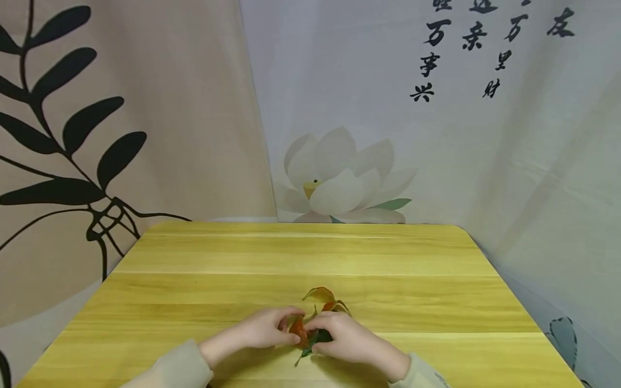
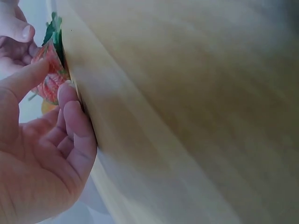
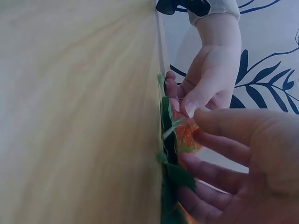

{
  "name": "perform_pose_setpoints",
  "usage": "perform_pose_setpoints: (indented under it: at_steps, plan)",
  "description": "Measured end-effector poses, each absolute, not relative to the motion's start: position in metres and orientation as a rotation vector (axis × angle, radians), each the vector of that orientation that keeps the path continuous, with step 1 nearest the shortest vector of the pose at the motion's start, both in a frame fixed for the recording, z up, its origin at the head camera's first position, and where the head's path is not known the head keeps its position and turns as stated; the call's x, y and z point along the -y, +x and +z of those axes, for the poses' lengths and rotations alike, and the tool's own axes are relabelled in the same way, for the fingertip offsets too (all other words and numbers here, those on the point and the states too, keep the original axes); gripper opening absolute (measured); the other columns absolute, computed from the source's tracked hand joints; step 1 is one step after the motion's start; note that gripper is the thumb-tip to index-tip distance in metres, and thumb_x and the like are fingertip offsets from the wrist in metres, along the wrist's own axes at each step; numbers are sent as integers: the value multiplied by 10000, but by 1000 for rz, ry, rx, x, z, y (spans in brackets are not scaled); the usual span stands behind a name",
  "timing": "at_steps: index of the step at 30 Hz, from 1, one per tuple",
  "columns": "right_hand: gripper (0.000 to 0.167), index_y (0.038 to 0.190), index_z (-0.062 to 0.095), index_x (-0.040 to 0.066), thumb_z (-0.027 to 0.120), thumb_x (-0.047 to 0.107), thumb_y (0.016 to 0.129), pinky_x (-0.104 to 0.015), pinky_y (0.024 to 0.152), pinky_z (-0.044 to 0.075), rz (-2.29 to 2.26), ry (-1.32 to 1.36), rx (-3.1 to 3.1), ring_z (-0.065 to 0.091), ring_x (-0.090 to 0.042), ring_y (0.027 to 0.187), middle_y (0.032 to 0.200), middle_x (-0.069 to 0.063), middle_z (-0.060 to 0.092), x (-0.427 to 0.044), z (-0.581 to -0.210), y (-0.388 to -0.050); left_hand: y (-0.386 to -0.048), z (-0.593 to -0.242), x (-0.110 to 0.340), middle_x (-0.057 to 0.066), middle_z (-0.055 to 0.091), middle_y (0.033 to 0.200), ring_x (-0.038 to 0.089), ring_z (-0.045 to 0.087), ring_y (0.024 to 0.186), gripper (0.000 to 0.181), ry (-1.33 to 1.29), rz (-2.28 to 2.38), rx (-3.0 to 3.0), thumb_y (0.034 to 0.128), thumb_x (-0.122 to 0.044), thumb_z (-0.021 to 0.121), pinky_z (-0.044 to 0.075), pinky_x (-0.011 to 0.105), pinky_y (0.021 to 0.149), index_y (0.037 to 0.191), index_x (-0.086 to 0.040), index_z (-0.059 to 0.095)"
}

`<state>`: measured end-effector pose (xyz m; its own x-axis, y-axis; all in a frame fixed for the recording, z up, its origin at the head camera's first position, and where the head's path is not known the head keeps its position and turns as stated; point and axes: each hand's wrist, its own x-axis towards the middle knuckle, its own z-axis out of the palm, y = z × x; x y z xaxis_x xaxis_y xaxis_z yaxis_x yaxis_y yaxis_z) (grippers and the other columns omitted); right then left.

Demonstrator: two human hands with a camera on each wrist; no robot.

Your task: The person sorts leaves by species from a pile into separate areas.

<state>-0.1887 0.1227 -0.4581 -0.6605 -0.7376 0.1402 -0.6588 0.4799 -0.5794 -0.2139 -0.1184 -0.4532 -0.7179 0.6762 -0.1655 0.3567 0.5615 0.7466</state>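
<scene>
A sprig with orange-red, lantern-shaped husks and green leaves lies on the wooden table, between the two hands in the head view. My left hand (image 1: 269, 327) pinches the near red husk (image 1: 299, 331) between thumb and fingers; the left wrist view shows that husk (image 2: 50, 84) up close. From the other side, my right hand (image 1: 346, 337) pinches the same part of the sprig with thumb and index finger. Its other fingers lie along the green leaves (image 3: 181, 177). Another orange husk (image 1: 321, 293) extends beyond the hands. The right hand partly hides the stem.
The yellow wooden table (image 1: 233, 253) stretches away to a straight far edge. Behind it hangs a pale cloth (image 1: 204, 134) printed with dark leaves, a white lotus (image 1: 339, 183) and black characters.
</scene>
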Motion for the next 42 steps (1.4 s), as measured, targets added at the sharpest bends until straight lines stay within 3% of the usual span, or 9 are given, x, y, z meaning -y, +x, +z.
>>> perform_pose_setpoints:
  at_steps: [6,9,13,16,22,27,34,39,42]
  plan:
    - [360,1244,648,144,710,182,891,-277,861,491,-937,-1201,-2589,564,-79,1060,1179,81,628,-122,-459,-187,-213,-452,119,-34,534,660,66,471,482,541,785,1038,-2335,871,-320,730,385,201,442,1291,-31,548]
    - [366,1246,643,152,715,200,890,-270,862,487,-943,-1160,-2591,559,-71,1057,1170,94,623,-122,-458,-187,-214,-454,121,-27,525,655,72,469,474,417,761,1100,-2292,850,-262,759,394,188,436,1157,-47,576]
    - [297,1181,673,168,712,243,896,-266,855,486,-969,-1121,-2594,558,-54,1032,1123,122,626,-120,-458,-187,-215,-454,123,-13,517,647,94,465,479,251,720,1193,-2211,842,-168,764,394,194,434,969,-78,567]
    - [211,1097,708,184,708,255,898,-311,912,477,-1000,-1116,-2603,565,-36,1004,1065,147,637,-117,-459,-187,-217,-455,124,-1,505,650,115,463,498,211,682,1257,-2147,848,-127,750,395,210,448,915,-59,561]
    - [44,897,753,197,713,216,892,-330,954,462,-1084,-1036,-2573,579,-32,1007,990,162,647,-113,-461,-190,-219,-457,122,11,516,681,144,470,564,173,628,1355,-2076,865,-125,730,405,238,511,935,-44,595]
    - [90,819,747,201,704,205,897,-311,912,480,-1116,-970,-2581,588,-54,1015,976,144,653,-114,-463,-191,-220,-458,120,17,540,761,146,478,596,168,565,1411,-2061,875,-150,721,417,253,535,937,-43,607]
    - [141,760,688,182,703,212,896,-231,712,449,-1181,-915,-2564,507,-16,732,802,160,598,-113,-460,-190,-217,-459,116,29,640,787,162,610,656,180,445,1510,-1986,890,-172,705,487,283,598,968,-29,629]
    - [214,687,664,163,700,204,894,-219,671,411,-1202,-915,-2565,461,-18,674,745,156,574,-113,-460,-191,-213,-459,112,51,696,878,163,634,738,188,404,1619,-1882,869,-129,705,514,300,675,994,-7,635]
    - [171,729,689,155,713,217,886,-216,650,408,-1205,-911,-2571,454,-26,659,727,158,574,-113,-462,-192,-210,-459,111,86,703,933,169,647,782,194,370,1694,-1810,850,-64,699,525,291,705,1005,19,616]
